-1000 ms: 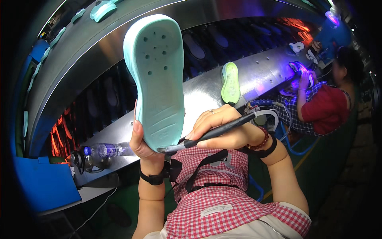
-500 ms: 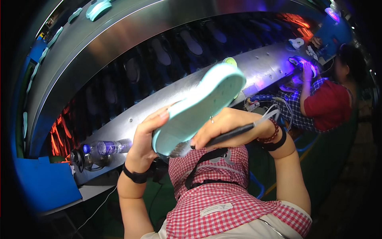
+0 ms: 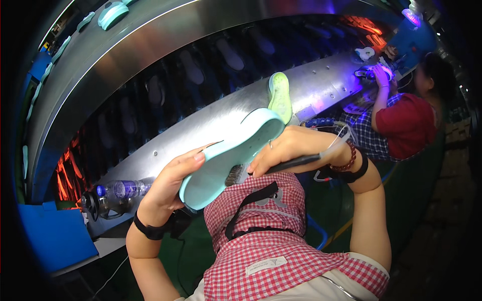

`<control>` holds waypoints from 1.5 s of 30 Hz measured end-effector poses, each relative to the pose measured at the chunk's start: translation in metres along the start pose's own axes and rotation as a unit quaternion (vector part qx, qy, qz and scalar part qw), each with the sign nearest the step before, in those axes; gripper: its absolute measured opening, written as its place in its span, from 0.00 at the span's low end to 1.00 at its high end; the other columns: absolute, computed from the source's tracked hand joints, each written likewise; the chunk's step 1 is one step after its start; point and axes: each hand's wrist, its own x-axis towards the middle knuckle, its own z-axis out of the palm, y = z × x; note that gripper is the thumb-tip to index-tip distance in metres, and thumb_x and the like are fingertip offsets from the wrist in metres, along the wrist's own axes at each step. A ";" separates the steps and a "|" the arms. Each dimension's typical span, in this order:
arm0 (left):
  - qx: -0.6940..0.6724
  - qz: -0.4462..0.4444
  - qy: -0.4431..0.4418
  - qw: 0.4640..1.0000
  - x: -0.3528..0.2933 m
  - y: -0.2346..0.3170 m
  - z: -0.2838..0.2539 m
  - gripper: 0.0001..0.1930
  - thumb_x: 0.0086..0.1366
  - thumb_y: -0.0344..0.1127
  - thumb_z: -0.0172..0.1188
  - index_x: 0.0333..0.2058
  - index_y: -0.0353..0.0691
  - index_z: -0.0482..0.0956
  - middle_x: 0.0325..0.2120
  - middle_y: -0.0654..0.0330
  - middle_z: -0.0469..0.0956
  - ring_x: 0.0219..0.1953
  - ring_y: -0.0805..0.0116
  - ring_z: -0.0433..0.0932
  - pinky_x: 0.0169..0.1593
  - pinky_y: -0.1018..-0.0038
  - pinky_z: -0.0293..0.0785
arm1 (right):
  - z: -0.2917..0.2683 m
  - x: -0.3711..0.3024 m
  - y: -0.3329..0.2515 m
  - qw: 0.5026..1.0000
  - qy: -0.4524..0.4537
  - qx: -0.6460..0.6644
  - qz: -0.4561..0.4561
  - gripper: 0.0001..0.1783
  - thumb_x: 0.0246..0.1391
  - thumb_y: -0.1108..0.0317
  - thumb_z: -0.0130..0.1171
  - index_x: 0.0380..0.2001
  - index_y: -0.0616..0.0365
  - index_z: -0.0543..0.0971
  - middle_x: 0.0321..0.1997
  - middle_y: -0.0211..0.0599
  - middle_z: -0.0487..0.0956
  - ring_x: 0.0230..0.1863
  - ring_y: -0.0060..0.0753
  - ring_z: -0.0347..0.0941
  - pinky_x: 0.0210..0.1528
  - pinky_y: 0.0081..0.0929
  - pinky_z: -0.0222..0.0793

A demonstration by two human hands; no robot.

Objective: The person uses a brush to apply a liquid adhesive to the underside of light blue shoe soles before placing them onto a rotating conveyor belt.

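Note:
My left hand (image 3: 170, 178) grips a pale teal shoe sole (image 3: 211, 168) by its near end and side, its hollow inner face tilted toward me. Wrapped round the black handle of a brush (image 3: 293, 163) is my right hand (image 3: 296, 145). The dark bristles touch the sole's inner face near its lower edge. A thin pale tube or cord runs over the right hand toward the wrist. Beyond the far end of the teal sole, a yellow-green sole (image 3: 281, 100) rests on the metal ledge (image 3: 201, 123).
Behind the ledge, several soles pass in a dark machine opening with orange-glowing ends. Clear bottles (image 3: 118, 195) lie at the left beside a blue box (image 3: 57, 236). More teal soles (image 3: 113, 16) sit on top. A co-worker in red (image 3: 406, 120) works at the right under violet light.
The teal sole has come lower and its inner face shows more. The brush has shifted from the near end's edge further along the inside. More of the yellow-green sole shows.

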 end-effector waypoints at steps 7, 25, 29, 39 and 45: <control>-0.036 0.001 -0.002 0.999 0.000 -0.008 -0.017 0.26 0.61 0.40 0.50 0.54 0.29 0.62 0.46 0.51 0.71 0.44 0.68 0.73 0.45 0.77 0.71 | -0.007 -0.007 0.011 0.998 0.034 -0.050 0.027 0.13 0.43 0.73 0.58 0.36 0.62 0.77 0.37 0.42 0.79 0.40 0.39 0.75 0.43 0.29 0.69; -0.245 0.100 -0.006 0.964 0.041 -0.068 -0.023 0.28 0.60 0.46 0.45 0.52 0.29 0.60 0.46 0.41 0.69 0.43 0.43 0.73 0.42 0.47 0.73 | 0.051 -0.007 0.074 0.870 0.440 0.176 0.137 0.09 0.48 0.71 0.58 0.34 0.64 0.78 0.23 0.32 0.77 0.17 0.16 0.68 0.19 0.11 0.64; -0.268 0.090 0.020 0.959 0.041 -0.084 -0.035 0.27 0.62 0.46 0.43 0.52 0.29 0.61 0.47 0.43 0.69 0.45 0.46 0.73 0.46 0.45 0.69 | 0.068 0.017 0.090 0.792 0.597 -0.061 0.111 0.09 0.48 0.77 0.55 0.34 0.64 0.78 0.32 0.38 0.79 0.25 0.20 0.73 0.21 0.12 0.65; -0.213 0.414 0.042 0.884 -0.077 -0.010 -0.071 0.29 0.64 0.47 0.35 0.55 0.28 0.59 0.50 0.44 0.67 0.48 0.49 0.71 0.53 0.57 0.66 | 0.073 -0.027 0.064 0.768 0.453 0.437 -0.118 0.13 0.54 0.71 0.50 0.43 0.65 0.69 0.44 0.61 0.73 0.09 0.18 0.59 0.13 0.14 0.55; -0.300 0.691 0.134 0.644 -0.190 0.169 -0.207 0.38 0.61 0.58 0.36 0.60 0.35 0.43 0.60 0.42 0.47 0.61 0.41 0.48 0.59 0.39 0.45 | 0.071 -0.024 0.091 0.728 0.434 0.529 -0.038 0.12 0.55 0.74 0.46 0.42 0.65 0.70 0.46 0.57 0.73 0.11 0.20 0.60 0.17 0.16 0.57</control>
